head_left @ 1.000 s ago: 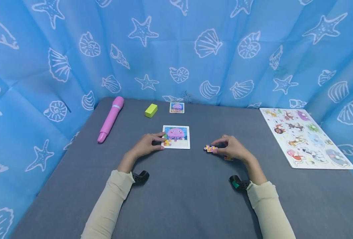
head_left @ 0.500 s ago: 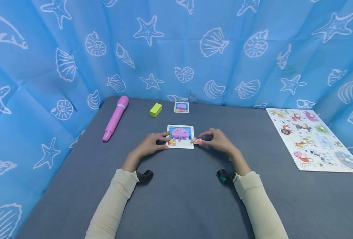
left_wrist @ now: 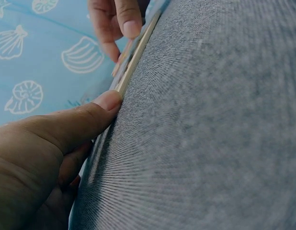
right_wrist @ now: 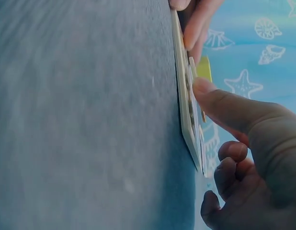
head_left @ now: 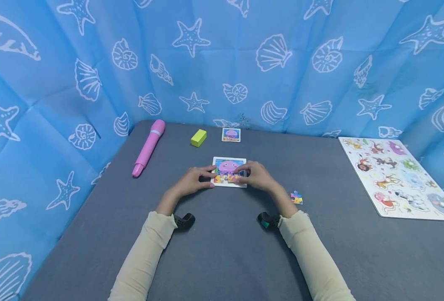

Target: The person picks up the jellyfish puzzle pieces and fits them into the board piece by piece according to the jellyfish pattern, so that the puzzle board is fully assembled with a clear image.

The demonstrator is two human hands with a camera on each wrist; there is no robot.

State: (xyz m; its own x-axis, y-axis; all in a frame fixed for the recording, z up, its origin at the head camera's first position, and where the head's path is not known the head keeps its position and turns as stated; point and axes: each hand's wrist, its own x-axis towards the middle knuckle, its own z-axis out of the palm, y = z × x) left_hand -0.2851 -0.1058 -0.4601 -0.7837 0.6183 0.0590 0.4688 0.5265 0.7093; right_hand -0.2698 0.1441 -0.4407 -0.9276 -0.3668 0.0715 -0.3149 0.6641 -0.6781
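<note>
A small white-framed jigsaw board [head_left: 227,185] with a pink jellyfish picture lies flat on the grey table. At its left edge, my left hand [head_left: 192,180] holds it, thumb on the near side, as the left wrist view shows on the board's edge [left_wrist: 138,52]. My right hand [head_left: 259,176] pinches a yellow-and-pink jigsaw piece [head_left: 232,178] over the board's bottom row. In the right wrist view this piece [right_wrist: 192,67] looks slightly tilted above the board [right_wrist: 183,91], under the thumb. A loose jigsaw piece [head_left: 296,198] lies right of the right forearm.
Behind the board lie a small jellyfish picture card [head_left: 231,134] and a yellow-green block [head_left: 198,138]. A pink wand-shaped thing [head_left: 149,147] lies at the left. An animal puzzle board [head_left: 399,179] lies at the right. A blue shell-patterned curtain [head_left: 214,62] hangs behind the table.
My right hand has carried the jigsaw piece leftward from the table to over the board's bottom row, uncovering the loose piece. My left hand stays at the board's left edge.
</note>
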